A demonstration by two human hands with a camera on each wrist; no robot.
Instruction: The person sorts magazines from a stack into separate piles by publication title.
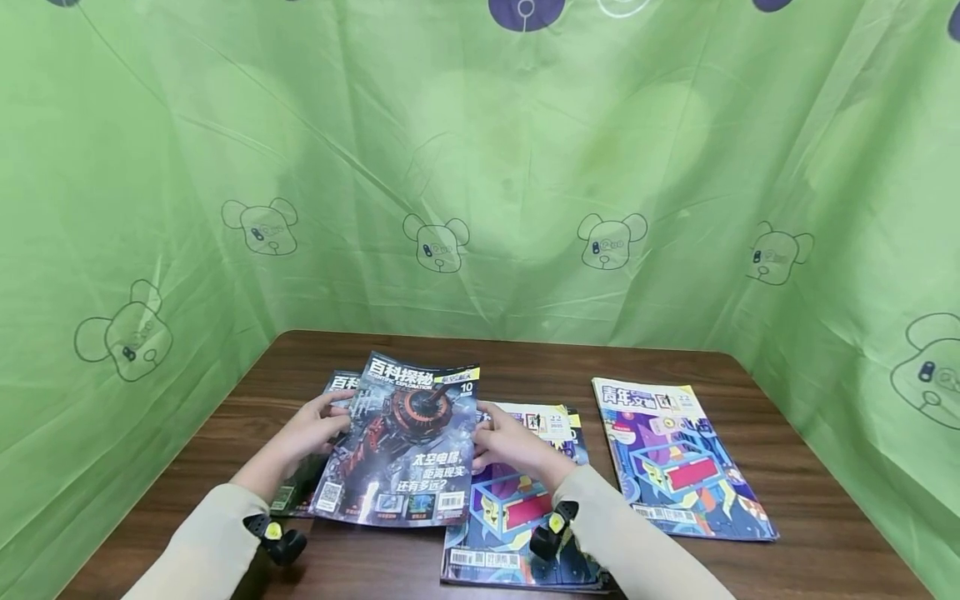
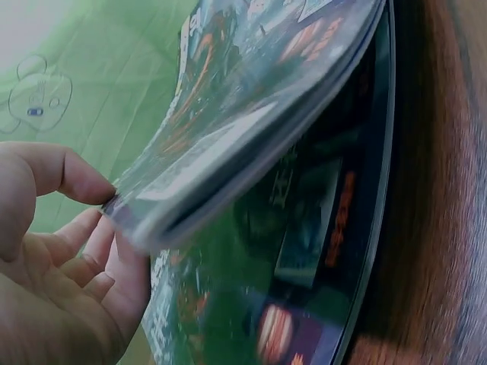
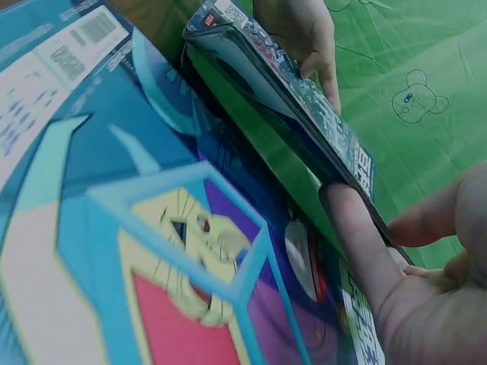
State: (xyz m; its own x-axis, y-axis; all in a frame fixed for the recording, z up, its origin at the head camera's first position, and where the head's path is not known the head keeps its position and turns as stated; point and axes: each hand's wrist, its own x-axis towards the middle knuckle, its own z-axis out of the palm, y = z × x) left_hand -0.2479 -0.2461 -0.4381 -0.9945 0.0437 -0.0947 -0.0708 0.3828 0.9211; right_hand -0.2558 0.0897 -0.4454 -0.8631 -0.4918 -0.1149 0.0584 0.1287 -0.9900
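A dark magazine (image 1: 408, 442) with a round orange-and-black machine on its cover is held between both hands, tilted above the table. My left hand (image 1: 318, 427) pinches its left edge; in the left wrist view, thumb and fingers (image 2: 76, 179) meet at the magazine's corner. My right hand (image 1: 513, 446) grips the opposite edge, with one finger (image 3: 358, 236) under it in the right wrist view. Partly hidden beneath the left side lies another dark magazine (image 1: 288, 492). Below my right hand sits a stack of magazines (image 1: 487, 529), a colourful cover on top.
A second colourful magazine pile (image 1: 682, 467) lies at the right of the brown wooden table (image 1: 525, 354). Green curtains (image 1: 510, 167) with bear outlines enclose the back and sides. Each wrist wears a small black camera (image 1: 281, 542).
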